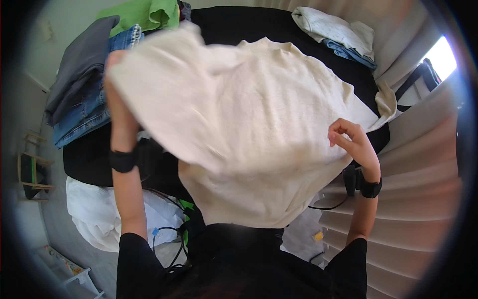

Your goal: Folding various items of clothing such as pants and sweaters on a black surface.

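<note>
A cream long-sleeved sweater [269, 109] spreads across the middle, its near hem hanging down close to my body. On its left side the cloth is lifted and slightly blurred. My left hand [115, 59] is raised at that lifted edge and closed on it, with most of the fingers hidden by the fabric. Over the right part of the sweater is my right hand [351, 139], its fingers curled in and no cloth visible between them. One sleeve [386, 102] reaches out at the far right, near the curtain.
Under the sweater lies a black-covered surface [239, 22]. Folded jeans [82, 122], dark grey trousers [82, 65] and a green garment [142, 15] are stacked at left. Far right holds folded white clothing [333, 30] over jeans. White cloth [94, 214] lies lower left; a beige curtain [403, 199] hangs right.
</note>
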Tool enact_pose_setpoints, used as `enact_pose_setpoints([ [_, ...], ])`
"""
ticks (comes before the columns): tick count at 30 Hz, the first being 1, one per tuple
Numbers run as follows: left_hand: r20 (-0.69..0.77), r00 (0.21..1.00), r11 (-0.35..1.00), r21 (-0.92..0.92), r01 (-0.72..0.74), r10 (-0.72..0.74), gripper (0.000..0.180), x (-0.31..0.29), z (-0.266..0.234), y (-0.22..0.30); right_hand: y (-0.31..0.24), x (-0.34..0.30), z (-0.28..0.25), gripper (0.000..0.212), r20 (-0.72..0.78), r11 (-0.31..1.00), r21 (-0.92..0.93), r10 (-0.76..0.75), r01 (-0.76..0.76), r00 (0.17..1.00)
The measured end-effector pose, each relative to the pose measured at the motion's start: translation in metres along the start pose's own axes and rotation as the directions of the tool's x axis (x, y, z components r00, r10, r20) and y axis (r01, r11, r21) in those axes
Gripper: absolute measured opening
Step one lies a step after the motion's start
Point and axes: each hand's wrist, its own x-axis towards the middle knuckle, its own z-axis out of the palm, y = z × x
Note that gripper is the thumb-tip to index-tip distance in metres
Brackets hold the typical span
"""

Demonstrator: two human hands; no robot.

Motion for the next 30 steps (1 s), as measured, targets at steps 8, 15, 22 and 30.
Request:
enact_pose_setpoints([
  [8,-0.064,0.886,0.310,-0.946,0.092,-0.460,0.055,0.004,-0.058,0.018,-0.005,0.057,0.053,0.037,0.128,0.967,-0.146,-0.191,0.209,0.973],
  [15,0.344,0.820,0.885,-0.086,-0.458,0.458,0.044,-0.040,-0.010,0.060,-0.021,0.097,0.108,0.056,0.240,0.823,-0.382,-0.352,0.421,0.905],
  [22,0.817,0.518,0.941,-0.084,-0.329,0.254,0.058,-0.057,0.078,0.026,-0.020,0.105,0.103,0.065,0.425,0.720,-0.533,-0.227,0.445,0.876],
  [30,0.931,0.357,0.952,0.046,-0.303,0.068,0.077,-0.061,0.050,-0.009,0.051,0.044,0.011,0.071,0.080,0.748,-0.663,0.116,-0.034,0.990],
])
